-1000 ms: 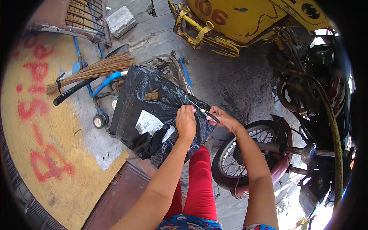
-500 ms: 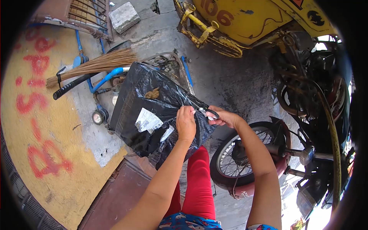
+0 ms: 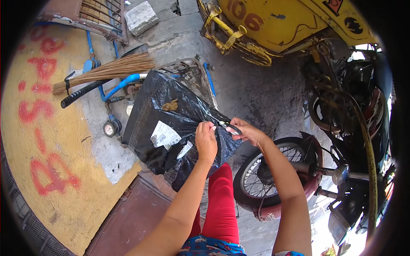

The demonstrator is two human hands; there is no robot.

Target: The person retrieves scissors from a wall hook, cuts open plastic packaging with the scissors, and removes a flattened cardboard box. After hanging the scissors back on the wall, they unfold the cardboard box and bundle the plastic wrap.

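Black and crinkled, the plastic mailer bag [image 3: 147,102] sits before the person's red-trousered legs [image 3: 221,200], barely shifted over the last second. The left hand [image 3: 206,138] pinches its film; the right hand [image 3: 252,132] grips scissors [image 3: 234,128] against it, so cutting seems still under way.

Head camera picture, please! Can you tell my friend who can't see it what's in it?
A person's right hand holds scissors at a black plastic package, while the left hand pinches its plastic. Around them are a straw broom, a yellow wall with red writing and a motorcycle wheel.
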